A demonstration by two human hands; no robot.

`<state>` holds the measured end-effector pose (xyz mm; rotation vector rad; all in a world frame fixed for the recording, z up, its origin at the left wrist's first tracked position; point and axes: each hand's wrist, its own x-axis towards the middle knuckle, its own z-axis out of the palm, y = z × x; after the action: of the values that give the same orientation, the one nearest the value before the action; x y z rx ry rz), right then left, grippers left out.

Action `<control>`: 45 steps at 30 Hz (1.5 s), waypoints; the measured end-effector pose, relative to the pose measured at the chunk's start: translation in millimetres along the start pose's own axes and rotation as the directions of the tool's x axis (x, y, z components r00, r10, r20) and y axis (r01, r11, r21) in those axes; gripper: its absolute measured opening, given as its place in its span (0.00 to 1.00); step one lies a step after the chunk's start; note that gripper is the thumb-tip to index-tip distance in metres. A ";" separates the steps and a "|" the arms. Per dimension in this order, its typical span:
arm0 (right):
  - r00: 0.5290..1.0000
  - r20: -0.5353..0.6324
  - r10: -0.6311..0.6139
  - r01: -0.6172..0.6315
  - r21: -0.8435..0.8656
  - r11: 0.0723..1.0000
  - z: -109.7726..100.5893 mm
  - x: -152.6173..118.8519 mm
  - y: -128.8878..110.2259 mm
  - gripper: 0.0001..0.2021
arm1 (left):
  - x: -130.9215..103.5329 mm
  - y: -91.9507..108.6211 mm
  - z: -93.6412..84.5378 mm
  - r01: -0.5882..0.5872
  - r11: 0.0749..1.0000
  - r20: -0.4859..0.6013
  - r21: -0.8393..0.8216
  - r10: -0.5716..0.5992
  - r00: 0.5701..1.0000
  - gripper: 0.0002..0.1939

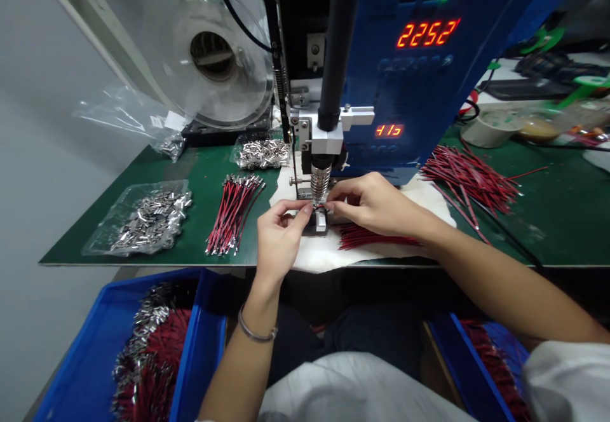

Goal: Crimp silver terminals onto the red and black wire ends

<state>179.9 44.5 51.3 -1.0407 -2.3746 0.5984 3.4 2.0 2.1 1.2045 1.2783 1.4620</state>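
The fittings (155, 217) look like shiny metal, the tray (128, 198) and wires (233, 209) smooth plastic.

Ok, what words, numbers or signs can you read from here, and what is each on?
"2252": upper red display on the blue machine.
"415", as best I can read it: lower red display, same machine.
Panel markings beneath the upper display: too blurred to read.
White label by the clear plastic bag: any print is too small to read.

On your tabletop (562, 225): wire bundle (234, 212) left of press (328, 139), metal parts (152, 218) farther left, loose wires (469, 179) right; reel (164, 72) behind. Below edge: left bin (71, 358), right bin (452, 368).
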 end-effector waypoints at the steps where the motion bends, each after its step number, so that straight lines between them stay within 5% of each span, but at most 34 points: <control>1: 1.000 -0.001 0.002 -0.002 0.000 1.000 0.2 0.0 0.0 0.09 | -0.1 0.0 0.0 0.001 1.000 -0.001 0.003 -0.001 1.000 0.08; 45: 1.000 0.008 -0.006 0.006 0.000 1.000 1.5 -1.4 0.2 0.09 | 0.1 -2.9 -2.0 -0.006 1.000 -0.003 0.030 0.006 1.000 0.08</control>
<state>179.9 43.3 49.7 -1.0326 -2.3837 0.6007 1.4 2.1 -0.9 1.2276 1.3034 1.4541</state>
